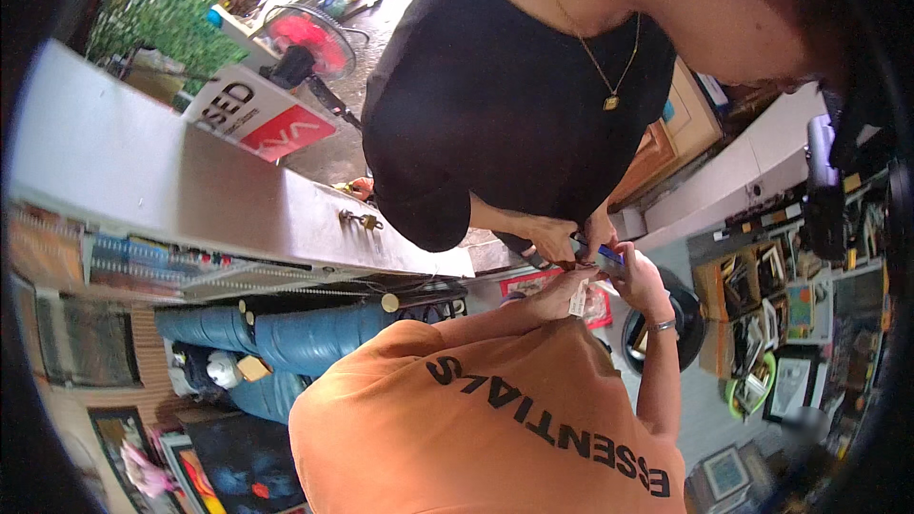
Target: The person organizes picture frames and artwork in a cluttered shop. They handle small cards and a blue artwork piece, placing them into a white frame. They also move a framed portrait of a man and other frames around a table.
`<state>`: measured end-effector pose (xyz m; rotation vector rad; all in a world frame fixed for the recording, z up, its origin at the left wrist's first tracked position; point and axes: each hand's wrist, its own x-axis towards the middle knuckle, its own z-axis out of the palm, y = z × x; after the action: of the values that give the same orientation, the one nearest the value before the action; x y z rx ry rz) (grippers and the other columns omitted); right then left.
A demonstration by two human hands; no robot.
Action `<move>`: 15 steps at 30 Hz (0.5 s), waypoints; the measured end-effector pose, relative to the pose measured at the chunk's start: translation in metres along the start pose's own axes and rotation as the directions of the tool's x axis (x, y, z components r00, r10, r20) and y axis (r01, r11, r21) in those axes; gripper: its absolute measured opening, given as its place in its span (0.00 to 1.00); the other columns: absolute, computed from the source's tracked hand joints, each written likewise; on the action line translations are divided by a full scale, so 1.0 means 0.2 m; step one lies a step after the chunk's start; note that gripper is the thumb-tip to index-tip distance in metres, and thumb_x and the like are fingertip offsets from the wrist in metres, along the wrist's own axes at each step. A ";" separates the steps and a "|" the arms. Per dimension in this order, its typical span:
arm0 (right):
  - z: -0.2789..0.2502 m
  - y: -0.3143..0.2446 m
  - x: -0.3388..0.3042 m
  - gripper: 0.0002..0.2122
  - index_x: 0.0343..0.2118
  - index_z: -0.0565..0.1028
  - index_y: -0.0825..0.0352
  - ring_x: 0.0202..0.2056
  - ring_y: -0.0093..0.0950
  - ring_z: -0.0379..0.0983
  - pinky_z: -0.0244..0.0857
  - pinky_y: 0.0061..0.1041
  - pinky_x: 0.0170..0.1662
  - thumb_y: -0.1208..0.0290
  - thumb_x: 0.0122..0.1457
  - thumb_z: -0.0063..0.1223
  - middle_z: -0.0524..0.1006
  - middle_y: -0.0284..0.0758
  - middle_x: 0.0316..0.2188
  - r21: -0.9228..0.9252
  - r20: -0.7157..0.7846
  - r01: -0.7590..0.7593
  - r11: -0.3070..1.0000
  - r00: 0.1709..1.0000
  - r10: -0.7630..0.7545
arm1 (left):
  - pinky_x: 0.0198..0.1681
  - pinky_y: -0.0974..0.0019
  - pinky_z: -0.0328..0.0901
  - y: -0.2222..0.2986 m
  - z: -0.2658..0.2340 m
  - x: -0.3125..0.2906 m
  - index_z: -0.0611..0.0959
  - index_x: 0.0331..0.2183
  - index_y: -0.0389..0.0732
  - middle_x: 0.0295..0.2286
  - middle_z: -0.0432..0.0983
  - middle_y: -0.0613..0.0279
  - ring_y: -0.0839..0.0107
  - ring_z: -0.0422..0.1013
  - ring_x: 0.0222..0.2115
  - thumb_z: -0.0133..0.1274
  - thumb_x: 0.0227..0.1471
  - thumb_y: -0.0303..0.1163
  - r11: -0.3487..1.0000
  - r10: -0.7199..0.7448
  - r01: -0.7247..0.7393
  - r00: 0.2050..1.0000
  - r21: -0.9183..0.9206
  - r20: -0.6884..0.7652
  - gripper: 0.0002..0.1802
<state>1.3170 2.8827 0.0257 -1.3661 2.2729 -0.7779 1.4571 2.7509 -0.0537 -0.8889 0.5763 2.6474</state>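
Observation:
My left hand [560,296] reaches out from the orange sleeve with its fingers closed. A small white paper slip [578,299] hangs at that hand, seemingly gripped by it. My right hand [642,278], with a bracelet at the wrist, is closed round the near end of a slim blue object [609,255]; its kind cannot be made out. Facing me is a person in a black top [514,86]. That person's hand [550,236] and other hand [600,227] meet mine at the blue object's far end. Overlapping fingers hide part of it.
A white ledge [190,171] with a brass padlock [362,220] runs along the left. Beyond it stand a red-bladed fan [314,41] and a sign board [257,114]. Right of my hands are a black bin [687,324], a cardboard box [724,347] and a green basket [752,385].

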 end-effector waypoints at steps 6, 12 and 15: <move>-0.05 0.14 0.08 0.26 0.50 0.62 0.64 0.45 0.52 0.71 0.67 0.41 0.46 0.79 0.47 0.59 0.73 0.49 0.40 -0.006 -0.053 0.111 0.994 0.992 -0.111 | 0.17 0.72 0.60 0.04 0.19 -0.12 0.81 0.40 0.44 0.28 0.74 0.65 0.77 0.63 0.13 0.50 0.57 0.50 0.916 0.099 -0.061 0.992 0.395 -0.076 0.20; -0.13 0.23 0.23 0.27 0.52 0.65 0.66 0.44 0.46 0.71 0.66 0.39 0.47 0.72 0.49 0.63 0.73 0.44 0.42 -0.220 -0.161 0.117 0.968 0.975 -0.155 | 0.25 0.73 0.62 0.38 0.48 -1.04 0.74 0.52 0.36 0.31 0.72 0.65 0.79 0.68 0.26 0.59 0.55 0.37 0.557 0.304 -0.725 0.631 0.404 0.714 0.26; -0.15 0.24 0.34 0.27 0.52 0.66 0.66 0.44 0.41 0.70 0.63 0.38 0.47 0.67 0.50 0.64 0.73 0.41 0.41 -0.369 -0.209 0.093 0.925 0.961 -0.180 | 0.26 0.70 0.61 0.48 0.61 -1.37 0.71 0.54 0.30 0.28 0.71 0.63 0.75 0.68 0.23 0.60 0.53 0.35 0.259 0.513 -0.965 0.106 -0.036 0.852 0.30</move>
<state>1.2364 2.8476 0.0169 -1.6884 2.6285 -0.6197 1.5681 2.6825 0.2332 1.1146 1.8768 2.8644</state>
